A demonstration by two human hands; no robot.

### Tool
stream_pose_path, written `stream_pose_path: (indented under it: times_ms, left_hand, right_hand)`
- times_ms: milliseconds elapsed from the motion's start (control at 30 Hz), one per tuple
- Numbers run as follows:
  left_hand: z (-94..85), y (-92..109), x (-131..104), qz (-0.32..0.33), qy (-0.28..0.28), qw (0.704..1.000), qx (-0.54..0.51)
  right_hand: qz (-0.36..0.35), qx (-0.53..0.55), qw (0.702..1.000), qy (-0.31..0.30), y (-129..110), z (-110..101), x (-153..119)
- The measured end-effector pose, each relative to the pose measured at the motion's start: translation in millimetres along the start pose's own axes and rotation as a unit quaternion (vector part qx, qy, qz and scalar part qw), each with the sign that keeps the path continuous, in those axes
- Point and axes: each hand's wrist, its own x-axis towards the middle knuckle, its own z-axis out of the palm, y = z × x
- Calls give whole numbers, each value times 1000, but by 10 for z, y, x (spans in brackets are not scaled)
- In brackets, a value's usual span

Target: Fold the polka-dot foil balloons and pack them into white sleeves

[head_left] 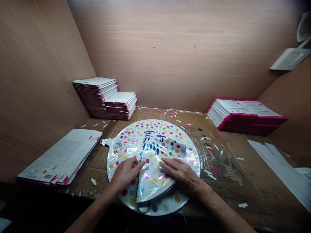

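A flat, uninflated foil balloon [128, 133], round and white with coloured dots and blue lettering, lies in front of me with its neck to the left. On top of it rests a folded foil balloon [155, 186] of the same dotted pattern, creased into a wedge with a curved near edge. My left hand [126, 171] is at the wedge's left edge, fingers curled and thumb against the foil. My right hand [181, 171] lies on the wedge's right side, palm down with fingers stretched out, pressing the foil.
Stacks of white cards with pink edges [97, 94] stand at the back left. Another card stack [245, 113] is at the back right. Loose printed cards [63, 155] lie at left, white paper sheets [274, 165] at right. Paper scraps litter the taped cardboard [223, 174]. Wooden panels [155, 55] enclose the table.
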Motion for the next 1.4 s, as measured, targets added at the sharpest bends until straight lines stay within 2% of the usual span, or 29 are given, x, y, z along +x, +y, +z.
stream_pose_path:
  times_ms: [33,67,100,167,233,300,367,433,533,600,700,833,933,1000,1067,1133,1167,1233,1300,1333,1400]
  left_hand:
    - [5,-52,-23,60,71,993,67]
    - [17,-107,-42,136,118,977,110]
    - [31,-163,-54,213,135,958,133]
    - [59,-262,-52,320,95,930,157]
    - [75,-314,-12,335,50,926,166]
    - [74,-309,61,305,56,938,153]
    - [53,-265,152,300,64,943,133]
    - [16,-217,241,330,42,934,130]
    - [-34,-192,340,367,-21,919,143]
    - [-37,-196,383,360,-24,922,142]
    - [20,-156,441,309,21,943,122]
    - [176,57,519,136,86,977,141]
    - [301,219,540,60,130,961,238]
    - [367,260,545,88,182,935,293]
    - [414,236,573,184,207,903,328]
    - [446,168,637,267,178,878,355]
    - [460,126,679,280,152,874,367]
    - [483,51,766,259,117,878,386]
    - [492,11,837,229,106,884,394]
    - [484,9,860,221,101,886,396]
    - [434,45,882,208,84,892,393]
  right_hand:
    - [1,12,1000,-15,-1,29,25]
    - [8,31,999,-29,-1,46,53]
    - [22,55,997,-42,7,52,84]
    - [83,107,990,-48,57,45,163]
    - [165,161,973,-32,141,36,264]
    - [231,207,951,-3,219,39,365]
    - [260,238,936,24,263,55,422]
    - [234,242,940,55,271,82,399]
    - [162,185,964,99,249,123,245]
    - [164,143,970,110,236,140,137]
    - [255,139,951,108,244,144,99]
    - [418,95,901,62,317,167,275]
    - [460,-2,888,26,385,221,420]
    - [461,-40,886,6,425,245,471]
    - [457,-50,888,-7,444,239,486]
    - [461,-52,886,-10,420,207,485]
    - [453,-61,890,-1,384,190,491]
    - [387,-94,917,36,271,176,538]
    - [277,-122,952,48,127,208,657]
    - [225,-127,966,29,59,239,740]
    - [167,-123,978,-36,-35,300,920]
